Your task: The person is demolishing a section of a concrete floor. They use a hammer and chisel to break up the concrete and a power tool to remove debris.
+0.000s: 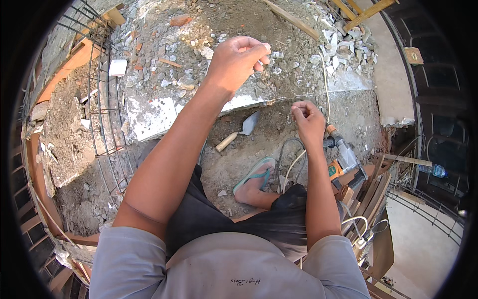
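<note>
My left hand point(241, 61) is raised over the rubble-covered slab point(186, 89), its fingers curled and the thumb near the fingertips. My right hand point(309, 119) hangs over the slab's broken edge, fingers bent in towards the thumb. Whether either hand pinches something small cannot be told. Between and below them, a pointing trowel point(239, 130) with a wooden handle lies on the dirt. A rotary hammer drill point(345, 159) rests beside my right forearm, partly hidden by it. A thin pale cord point(325, 82) runs over the slab past my right hand.
Steel rebar cages point(106, 112) stand at the left, with another at the lower right. Broken tile point(336, 48) is heaped at the upper right. Wood strips point(368, 202), a power socket point(360, 241) and a plastic bottle point(437, 171) lie right. My sandalled foot point(254, 183) is on the dirt.
</note>
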The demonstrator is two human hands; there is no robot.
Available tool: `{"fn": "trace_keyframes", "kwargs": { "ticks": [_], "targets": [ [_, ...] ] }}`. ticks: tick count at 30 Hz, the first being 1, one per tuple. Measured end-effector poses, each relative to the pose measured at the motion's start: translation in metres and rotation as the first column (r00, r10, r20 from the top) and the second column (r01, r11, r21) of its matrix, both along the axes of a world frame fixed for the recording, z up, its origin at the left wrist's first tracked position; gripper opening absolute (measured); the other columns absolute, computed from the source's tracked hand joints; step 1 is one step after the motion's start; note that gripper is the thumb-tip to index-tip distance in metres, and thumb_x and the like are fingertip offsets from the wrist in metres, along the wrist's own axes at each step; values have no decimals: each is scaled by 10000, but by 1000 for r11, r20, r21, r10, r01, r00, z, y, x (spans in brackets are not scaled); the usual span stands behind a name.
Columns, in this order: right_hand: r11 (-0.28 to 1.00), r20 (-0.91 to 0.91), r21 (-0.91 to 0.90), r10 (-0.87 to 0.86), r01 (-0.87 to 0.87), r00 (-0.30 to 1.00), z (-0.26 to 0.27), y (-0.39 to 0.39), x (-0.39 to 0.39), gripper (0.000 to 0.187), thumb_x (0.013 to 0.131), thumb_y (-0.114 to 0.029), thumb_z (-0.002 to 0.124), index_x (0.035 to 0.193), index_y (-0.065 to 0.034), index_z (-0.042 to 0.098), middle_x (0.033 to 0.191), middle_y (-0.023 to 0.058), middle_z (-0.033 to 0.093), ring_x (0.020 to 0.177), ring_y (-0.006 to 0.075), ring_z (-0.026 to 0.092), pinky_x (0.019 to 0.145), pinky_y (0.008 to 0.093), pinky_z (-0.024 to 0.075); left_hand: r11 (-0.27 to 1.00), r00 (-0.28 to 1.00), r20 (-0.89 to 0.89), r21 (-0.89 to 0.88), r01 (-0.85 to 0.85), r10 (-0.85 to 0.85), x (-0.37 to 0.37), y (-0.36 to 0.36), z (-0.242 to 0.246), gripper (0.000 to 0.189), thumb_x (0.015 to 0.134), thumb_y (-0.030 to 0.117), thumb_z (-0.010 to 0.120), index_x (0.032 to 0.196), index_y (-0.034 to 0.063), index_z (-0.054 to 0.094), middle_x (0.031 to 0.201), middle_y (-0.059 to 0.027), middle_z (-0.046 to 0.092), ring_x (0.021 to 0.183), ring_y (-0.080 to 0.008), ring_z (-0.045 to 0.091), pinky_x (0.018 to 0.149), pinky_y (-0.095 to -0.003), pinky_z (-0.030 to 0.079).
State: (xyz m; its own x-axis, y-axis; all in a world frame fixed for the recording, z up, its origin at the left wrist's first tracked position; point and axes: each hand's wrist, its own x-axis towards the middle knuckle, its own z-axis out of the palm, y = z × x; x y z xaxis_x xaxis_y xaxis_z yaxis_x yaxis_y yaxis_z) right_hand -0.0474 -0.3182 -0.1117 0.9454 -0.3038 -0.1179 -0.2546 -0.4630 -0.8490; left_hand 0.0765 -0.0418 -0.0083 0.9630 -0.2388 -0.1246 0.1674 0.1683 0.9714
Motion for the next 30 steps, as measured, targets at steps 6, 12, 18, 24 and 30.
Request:
{"fn": "trace_keyframes", "kwargs": {
  "ticks": [6, 12, 18, 24, 30],
  "targets": [
    [930, -533, -182, 179, -318, 827, -200, 11, -16, 156, 971, -156, 758, 1052, -100, 878, 903, 99, 854, 887, 279, 835, 870, 416, 649, 1000, 1000, -9, -11, -15, 15, -3, 12, 7, 253, 1056, 272, 792, 1105, 24, 813, 984, -53, 801, 839, -89, 676, 720, -249, 505],
    [837, -693, -341, 84, -428, 716, -309, 50, -54, 256, 995, -140, 708, 1213, -157, 841, 1302, 175, 813, 1216, 409, 778, 1066, 522, 620, 998, 998, 12, 14, -56, 56, 1, 20, 1, 257, 1048, 271, 786, 1081, 17, 817, 932, -59, 808, 811, -103, 682, 701, -275, 506],
    [797, -664, -419, 58, -435, 745, -308, 64, -68, 225, 1038, -165, 694, 1249, -169, 771, 1431, 159, 711, 1308, 412, 719, 1079, 543, 598, 995, 993, 93, 59, -84, 78, -3, 7, -18, 289, 1029, 284, 767, 987, 4, 827, 802, -82, 801, 705, -132, 699, 673, -342, 542],
    [765, -669, -354, 195, -538, 717, -275, 65, -53, 496, 1081, -424, 707, 1551, -266, 694, 1605, 166, 660, 1435, 405, 672, 1175, 548, 560, 979, 998, 50, 197, -47, 38, -23, -8, -4, 298, 972, 306, 770, 1022, 19, 834, 933, -183, 847, 862, -333, 826, 826, -449, 634],
    [745, -658, -278, 312, -606, 685, -310, 73, -61, 725, 1103, -576, 633, 1724, -219, 520, 1741, 178, 551, 1552, 400, 584, 1267, 546, 481, 961, 980, 136, 255, 104, -143, -43, -21, -6, 269, 951, 275, 777, 990, 14, 829, 917, -184, 834, 857, -349, 821, 805, -468, 627]
  ]
}}
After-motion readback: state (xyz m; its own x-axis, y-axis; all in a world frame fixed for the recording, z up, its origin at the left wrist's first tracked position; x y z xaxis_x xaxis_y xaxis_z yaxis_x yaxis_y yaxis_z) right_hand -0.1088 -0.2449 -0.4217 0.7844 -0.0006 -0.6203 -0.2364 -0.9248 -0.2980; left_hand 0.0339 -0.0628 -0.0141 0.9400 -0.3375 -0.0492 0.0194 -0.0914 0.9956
